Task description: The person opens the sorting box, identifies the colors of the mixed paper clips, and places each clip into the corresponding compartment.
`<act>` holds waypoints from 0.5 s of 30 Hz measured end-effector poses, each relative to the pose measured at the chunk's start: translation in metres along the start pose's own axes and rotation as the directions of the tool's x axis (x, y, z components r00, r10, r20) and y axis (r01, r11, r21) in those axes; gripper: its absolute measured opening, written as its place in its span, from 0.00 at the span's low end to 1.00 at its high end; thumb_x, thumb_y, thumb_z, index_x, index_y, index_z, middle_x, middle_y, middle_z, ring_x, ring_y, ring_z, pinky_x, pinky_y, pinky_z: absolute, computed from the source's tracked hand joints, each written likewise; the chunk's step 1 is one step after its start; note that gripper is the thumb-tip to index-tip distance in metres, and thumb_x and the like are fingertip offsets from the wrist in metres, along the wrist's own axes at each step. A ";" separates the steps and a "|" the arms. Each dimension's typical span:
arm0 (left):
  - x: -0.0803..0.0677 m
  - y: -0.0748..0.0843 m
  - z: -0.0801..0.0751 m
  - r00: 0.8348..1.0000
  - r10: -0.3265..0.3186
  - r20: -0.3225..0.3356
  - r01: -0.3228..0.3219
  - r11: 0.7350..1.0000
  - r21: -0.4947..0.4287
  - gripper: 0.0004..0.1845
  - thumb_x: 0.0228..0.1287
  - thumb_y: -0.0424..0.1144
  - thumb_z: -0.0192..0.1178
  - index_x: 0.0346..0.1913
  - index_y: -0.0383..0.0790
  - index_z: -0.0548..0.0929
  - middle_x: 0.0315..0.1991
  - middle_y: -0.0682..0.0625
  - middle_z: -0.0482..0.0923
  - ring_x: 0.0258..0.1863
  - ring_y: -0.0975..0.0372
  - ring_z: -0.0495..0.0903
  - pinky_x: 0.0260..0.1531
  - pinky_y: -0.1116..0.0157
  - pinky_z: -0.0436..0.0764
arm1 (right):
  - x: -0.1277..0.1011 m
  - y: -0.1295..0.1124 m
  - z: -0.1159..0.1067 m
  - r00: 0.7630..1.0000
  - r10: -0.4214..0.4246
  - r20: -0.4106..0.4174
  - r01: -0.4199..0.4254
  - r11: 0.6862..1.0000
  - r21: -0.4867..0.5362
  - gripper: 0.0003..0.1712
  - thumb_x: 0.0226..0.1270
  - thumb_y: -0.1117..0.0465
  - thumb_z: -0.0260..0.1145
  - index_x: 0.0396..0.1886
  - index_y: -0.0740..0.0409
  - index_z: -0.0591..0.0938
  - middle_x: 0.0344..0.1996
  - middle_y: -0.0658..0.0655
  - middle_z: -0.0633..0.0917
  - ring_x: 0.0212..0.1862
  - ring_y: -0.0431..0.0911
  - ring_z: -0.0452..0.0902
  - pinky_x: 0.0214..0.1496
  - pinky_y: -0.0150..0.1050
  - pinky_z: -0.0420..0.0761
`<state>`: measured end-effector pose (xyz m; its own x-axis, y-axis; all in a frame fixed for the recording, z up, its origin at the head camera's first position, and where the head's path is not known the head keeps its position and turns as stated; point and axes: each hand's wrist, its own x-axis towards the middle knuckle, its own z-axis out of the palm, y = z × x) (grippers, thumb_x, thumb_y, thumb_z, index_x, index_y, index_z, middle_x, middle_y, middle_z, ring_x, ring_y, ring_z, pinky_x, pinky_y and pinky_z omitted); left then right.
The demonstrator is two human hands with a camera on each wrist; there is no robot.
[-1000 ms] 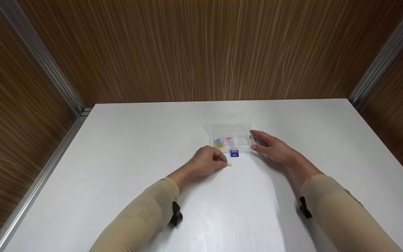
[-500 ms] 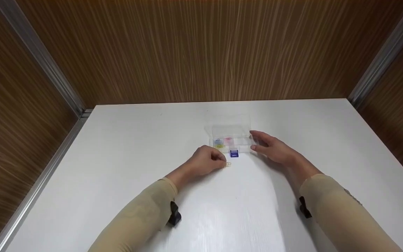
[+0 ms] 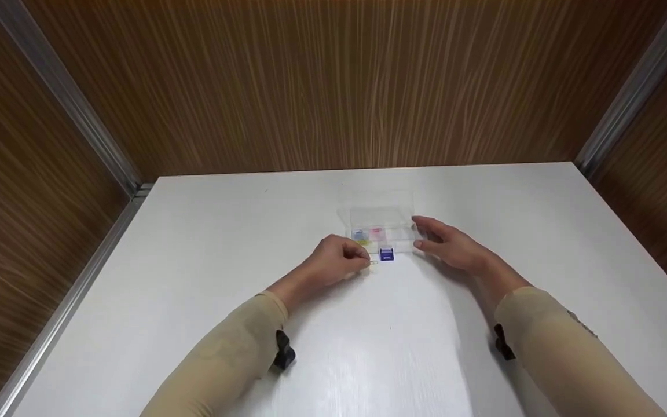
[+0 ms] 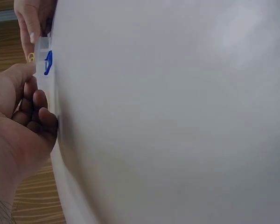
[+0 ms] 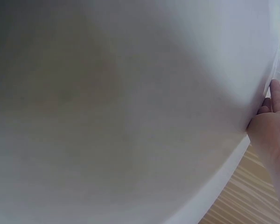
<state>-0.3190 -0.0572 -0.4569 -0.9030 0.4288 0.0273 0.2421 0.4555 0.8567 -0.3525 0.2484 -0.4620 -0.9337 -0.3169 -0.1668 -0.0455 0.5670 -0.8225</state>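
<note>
Between its thumb and fingertips my left hand pinches a small yellow paper clip, just in front of the clear plastic box. In the left wrist view the paper clip shows as a yellow wire loop beyond the thumb. The box stands with its clear lid raised at the back and a blue latch at the front. My right hand holds the box's right end, thumb in front and fingers behind. Some of its fingers are cut off by the right wrist view.
Inside the box's left compartments lie small blue and yellow pieces and pink ones, too small to tell apart. The white table is bordered by wood-grain panels at the back and sides.
The left hand has moved a little left and towards the box, carrying the paper clip along. The right hand has stayed at the box's end.
</note>
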 end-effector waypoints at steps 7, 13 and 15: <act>0.009 0.011 -0.014 0.998 0.008 -0.061 -0.008 1.000 0.001 0.04 0.73 0.37 0.69 0.41 0.43 0.93 0.37 0.54 0.87 0.38 0.64 0.78 0.38 0.67 0.77 | 0.003 0.001 0.000 1.000 -0.006 -0.007 0.006 1.000 0.008 0.43 0.79 0.45 0.67 0.86 0.41 0.60 0.86 0.56 0.54 0.86 0.53 0.41 0.84 0.54 0.45; 0.020 0.015 -0.017 0.996 0.000 -0.094 0.005 0.999 0.045 0.04 0.72 0.38 0.69 0.42 0.43 0.93 0.38 0.55 0.87 0.39 0.63 0.77 0.40 0.67 0.77 | 0.003 0.003 0.000 1.000 0.007 -0.004 -0.007 1.000 0.004 0.43 0.79 0.44 0.67 0.86 0.39 0.59 0.86 0.54 0.54 0.86 0.52 0.41 0.84 0.55 0.44; 0.023 0.015 -0.017 0.995 -0.001 -0.104 0.006 0.999 0.047 0.05 0.72 0.37 0.69 0.42 0.43 0.93 0.38 0.54 0.87 0.38 0.63 0.77 0.40 0.67 0.78 | 0.003 0.003 0.000 1.000 0.017 -0.006 -0.017 1.000 0.007 0.43 0.78 0.44 0.67 0.86 0.38 0.59 0.86 0.53 0.54 0.86 0.52 0.40 0.84 0.55 0.44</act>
<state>-0.3422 -0.0533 -0.4345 -0.9353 0.3448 0.0798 0.2531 0.4941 0.8317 -0.3554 0.2490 -0.4649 -0.9364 -0.3028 -0.1771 -0.0275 0.5666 -0.8235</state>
